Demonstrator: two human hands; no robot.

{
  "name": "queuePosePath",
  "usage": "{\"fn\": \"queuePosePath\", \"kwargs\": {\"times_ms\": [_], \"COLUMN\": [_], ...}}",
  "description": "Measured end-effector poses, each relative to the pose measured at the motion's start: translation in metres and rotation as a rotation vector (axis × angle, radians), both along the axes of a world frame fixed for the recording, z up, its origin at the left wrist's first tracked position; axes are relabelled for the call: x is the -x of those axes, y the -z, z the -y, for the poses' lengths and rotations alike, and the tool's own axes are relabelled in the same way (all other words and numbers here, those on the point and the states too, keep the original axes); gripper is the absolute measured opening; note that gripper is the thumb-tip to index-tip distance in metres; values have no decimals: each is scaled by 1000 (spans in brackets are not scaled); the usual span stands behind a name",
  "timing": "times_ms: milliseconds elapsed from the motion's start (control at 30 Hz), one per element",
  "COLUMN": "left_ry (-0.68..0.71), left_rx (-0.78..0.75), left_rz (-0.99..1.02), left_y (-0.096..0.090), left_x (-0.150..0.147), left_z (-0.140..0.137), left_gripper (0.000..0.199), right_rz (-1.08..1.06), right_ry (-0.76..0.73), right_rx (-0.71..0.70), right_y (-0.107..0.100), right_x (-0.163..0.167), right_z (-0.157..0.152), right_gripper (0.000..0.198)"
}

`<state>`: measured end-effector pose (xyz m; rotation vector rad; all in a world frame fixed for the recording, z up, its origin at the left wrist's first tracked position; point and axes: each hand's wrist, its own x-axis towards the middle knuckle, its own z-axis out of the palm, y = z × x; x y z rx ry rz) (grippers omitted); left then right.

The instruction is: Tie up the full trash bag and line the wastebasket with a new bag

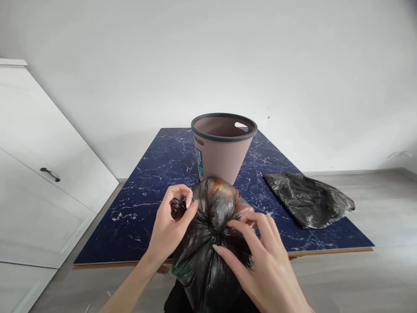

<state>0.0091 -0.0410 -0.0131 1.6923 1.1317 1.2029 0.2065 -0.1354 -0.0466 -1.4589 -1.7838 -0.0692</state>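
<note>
A full black garbage bag (208,278), gathered at its neck, is in front of me at the table's near edge. My left hand (172,219) closes around a twisted, bunched end of the bag at the left of the neck. On the right, the thumb and forefinger of my right hand (260,248) grip the bag beside the gathered knot, the fingertips a little apart. Above the knot the thin plastic bulges, and orange and reddish contents show through it. What exactly is inside I cannot make out.
A pinkish-brown trash bin (224,156) with a dark rim stands upright just behind the bag. Another black garbage bag (308,198) lies flat at the right edge of the blue marbled table (137,221). A white cabinet (39,182) stands at left, and a wall closes the back.
</note>
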Motion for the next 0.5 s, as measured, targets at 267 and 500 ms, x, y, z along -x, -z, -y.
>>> {"fn": "queuePosePath", "kwargs": {"times_ms": [267, 500], "left_ry": [-22, -206], "left_rx": [55, 80], "left_rz": [113, 372], "left_y": [11, 37], "left_x": [13, 36], "left_z": [-3, -27], "left_gripper": [17, 25], "right_rz": [94, -23], "right_ry": [-22, -86], "right_rx": [64, -41], "right_y": [11, -11], "right_x": [14, -6], "right_z": [-20, -6], "right_gripper": [11, 6]}}
